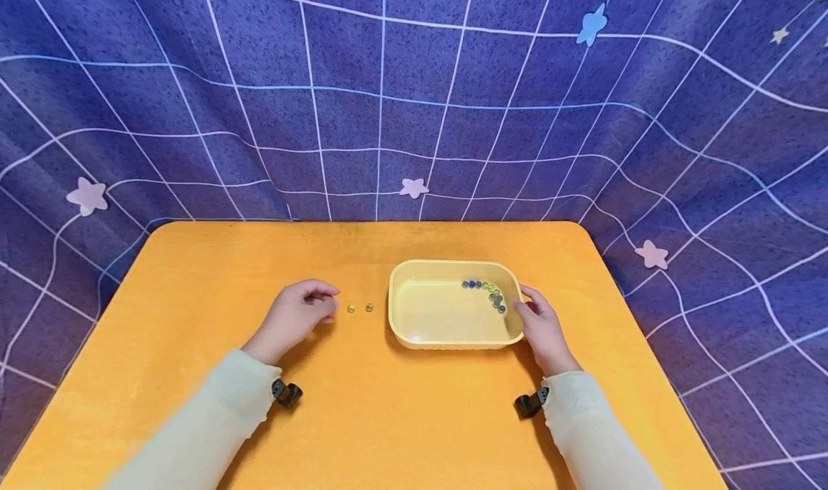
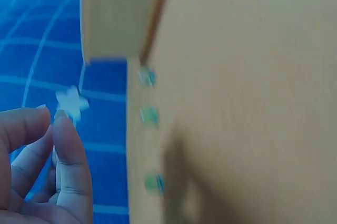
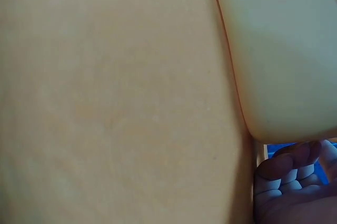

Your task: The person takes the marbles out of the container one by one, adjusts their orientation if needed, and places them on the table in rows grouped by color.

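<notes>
Gripping the right-hand end of the yellow tub (image 1: 453, 345), the right hand (image 1: 545, 332) has its thumb at the rim and its fingers bent outside the end wall. The tub sits right of the middle of the orange worktop (image 1: 369, 425), nearer the far edge, its long axis running left to right, parallel to that edge, its short ends facing the side edges. Inside, blue and yellow-green marbles (image 1: 479, 284) curve round the corner towards the worktop's far right corner. Beyond the tub's left end, the left hand (image 1: 294, 321) is loosely bent, thumb and a fingertip almost meeting. Between hand and tub lie two loose marbles (image 1: 369, 307); the left wrist view shows a third marble (image 2: 154, 183), the row pointing along the tub's long axis.
</notes>
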Action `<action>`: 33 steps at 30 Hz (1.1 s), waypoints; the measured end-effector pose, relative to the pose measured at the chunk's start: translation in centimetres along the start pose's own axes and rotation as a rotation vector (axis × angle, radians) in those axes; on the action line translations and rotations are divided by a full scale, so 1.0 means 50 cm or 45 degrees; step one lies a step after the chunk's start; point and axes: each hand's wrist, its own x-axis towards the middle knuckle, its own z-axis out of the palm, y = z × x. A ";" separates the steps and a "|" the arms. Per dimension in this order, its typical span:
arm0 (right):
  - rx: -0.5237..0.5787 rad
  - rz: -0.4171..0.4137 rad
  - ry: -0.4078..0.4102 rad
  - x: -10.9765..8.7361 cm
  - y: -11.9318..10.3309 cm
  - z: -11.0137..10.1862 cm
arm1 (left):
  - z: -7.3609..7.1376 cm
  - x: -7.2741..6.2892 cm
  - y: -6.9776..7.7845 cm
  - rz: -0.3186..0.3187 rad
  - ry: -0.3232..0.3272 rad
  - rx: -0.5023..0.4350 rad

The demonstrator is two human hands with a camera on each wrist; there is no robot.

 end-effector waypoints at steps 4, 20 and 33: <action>-0.005 -0.003 0.004 0.002 -0.001 0.001 | 0.054 0.001 0.027 0.065 -0.035 -0.074; 0.007 -0.053 0.046 0.009 0.013 0.000 | 0.223 0.016 0.130 0.243 -0.187 -0.139; -0.002 -0.033 0.015 0.005 0.006 0.000 | 0.318 0.067 0.202 0.326 -0.241 -0.073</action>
